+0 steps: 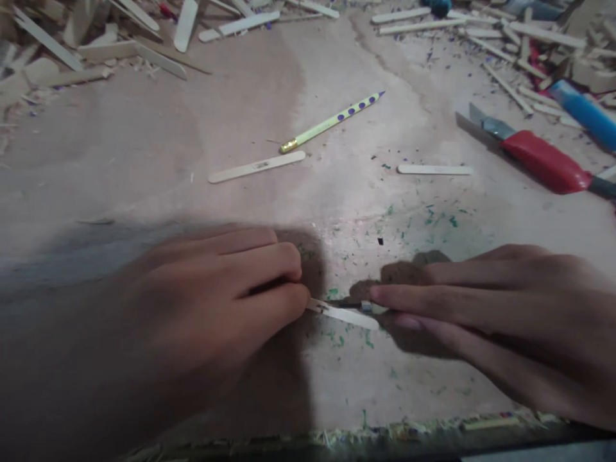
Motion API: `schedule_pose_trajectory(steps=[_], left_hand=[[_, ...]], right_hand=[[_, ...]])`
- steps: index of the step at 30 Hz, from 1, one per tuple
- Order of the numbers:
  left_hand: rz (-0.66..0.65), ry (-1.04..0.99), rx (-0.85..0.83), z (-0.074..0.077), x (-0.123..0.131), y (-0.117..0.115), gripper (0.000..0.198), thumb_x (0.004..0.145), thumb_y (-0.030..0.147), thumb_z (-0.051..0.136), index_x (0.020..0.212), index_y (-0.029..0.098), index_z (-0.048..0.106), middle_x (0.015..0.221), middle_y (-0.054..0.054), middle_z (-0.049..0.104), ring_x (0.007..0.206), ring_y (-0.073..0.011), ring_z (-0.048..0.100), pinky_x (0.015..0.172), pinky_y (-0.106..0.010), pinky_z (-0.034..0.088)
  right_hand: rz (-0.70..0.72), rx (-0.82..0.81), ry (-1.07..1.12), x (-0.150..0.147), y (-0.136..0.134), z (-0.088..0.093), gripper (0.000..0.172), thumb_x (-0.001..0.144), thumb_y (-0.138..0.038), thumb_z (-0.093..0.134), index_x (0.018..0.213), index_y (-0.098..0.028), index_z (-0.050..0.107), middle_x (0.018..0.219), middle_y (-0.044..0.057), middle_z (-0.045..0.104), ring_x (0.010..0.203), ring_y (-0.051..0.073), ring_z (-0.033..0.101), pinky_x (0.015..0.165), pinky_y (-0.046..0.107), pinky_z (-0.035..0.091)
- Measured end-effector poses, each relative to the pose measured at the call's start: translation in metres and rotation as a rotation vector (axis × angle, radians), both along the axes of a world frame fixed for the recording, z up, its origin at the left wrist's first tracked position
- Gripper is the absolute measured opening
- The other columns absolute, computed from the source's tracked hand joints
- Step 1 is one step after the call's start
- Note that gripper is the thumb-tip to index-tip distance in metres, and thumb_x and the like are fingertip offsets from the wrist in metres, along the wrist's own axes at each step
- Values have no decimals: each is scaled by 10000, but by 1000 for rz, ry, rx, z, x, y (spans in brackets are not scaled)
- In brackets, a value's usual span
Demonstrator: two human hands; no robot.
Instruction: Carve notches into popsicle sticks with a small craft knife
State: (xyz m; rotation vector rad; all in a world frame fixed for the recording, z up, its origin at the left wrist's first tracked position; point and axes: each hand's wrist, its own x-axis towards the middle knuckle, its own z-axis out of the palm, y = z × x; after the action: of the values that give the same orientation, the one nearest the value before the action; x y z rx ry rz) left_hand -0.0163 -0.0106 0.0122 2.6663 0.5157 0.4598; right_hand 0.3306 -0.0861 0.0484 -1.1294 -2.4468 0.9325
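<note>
My left hand (231, 289) is closed, its fingers pinching one end of a wooden craft stick (353, 316) low over the table. A small dark mark or notch shows on the stick near my fingertips. My right hand (481, 314) grips a small thin tool (366, 307) between thumb and fingers. The tool has a narrow dark tip and a pale metallic collar; most of its handle is hidden by my fingers. Its tip lies along the stick, close to the dark mark. Whether it touches the wood I cannot tell.
Beyond my hands lie a marked craft stick (257, 167), a yellow-green pencil (332, 123) and a shorter stick (434, 170). A red-handled knife (546, 160) and a blue object (584, 115) rest at right. Wood scraps (96, 51) crowd the back; green shavings (452, 221) dot the tabletop.
</note>
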Motion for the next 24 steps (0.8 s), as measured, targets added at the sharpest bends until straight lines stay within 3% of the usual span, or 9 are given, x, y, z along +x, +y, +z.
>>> schedule_pose_trajectory(steps=[3, 9, 14, 20, 24], left_hand=[[3, -1, -20, 1, -1, 0, 588, 1376, 223, 364, 1011, 291, 820, 1109, -15, 875, 935, -217, 787, 797, -431, 605], [24, 16, -75, 0, -5, -2, 523, 1351, 198, 418, 1016, 291, 809, 1155, 2, 868, 972, -210, 778, 802, -399, 568], [90, -21, -114, 1, 1, 0, 581, 1278, 77, 434, 912, 280, 837, 1030, 16, 848, 859, -172, 762, 777, -318, 560], [121, -10, -165, -2, 9, 2, 578, 1266, 89, 473, 928, 286, 899, 1026, 32, 845, 805, -139, 730, 745, -261, 571], [99, -52, -214, 1, 7, 2, 572, 1202, 42, 451, 895, 274, 874, 1002, 28, 827, 759, -127, 707, 707, -250, 570]], right_hand=[[-7, -2, -6, -1, -1, -2, 355, 1424, -334, 523, 1614, -241, 808, 1498, 77, 963, 1092, 168, 972, 831, 216, 722], [1, 28, -6, -5, -2, -9, 284, 1391, -286, 604, 1576, -238, 813, 1358, 58, 974, 1003, 179, 959, 747, 247, 693], [16, 110, -69, -8, -11, -8, 319, 1392, -241, 586, 1673, -215, 734, 1132, 10, 900, 762, 143, 816, 585, 339, 533], [42, 226, -190, -4, -22, -2, 475, 1366, -179, 471, 1789, -202, 684, 1175, 52, 907, 854, 231, 850, 602, 472, 575], [24, 164, -118, -8, -19, -5, 435, 1341, -137, 526, 1728, -202, 713, 1133, 42, 910, 823, 200, 863, 573, 407, 563]])
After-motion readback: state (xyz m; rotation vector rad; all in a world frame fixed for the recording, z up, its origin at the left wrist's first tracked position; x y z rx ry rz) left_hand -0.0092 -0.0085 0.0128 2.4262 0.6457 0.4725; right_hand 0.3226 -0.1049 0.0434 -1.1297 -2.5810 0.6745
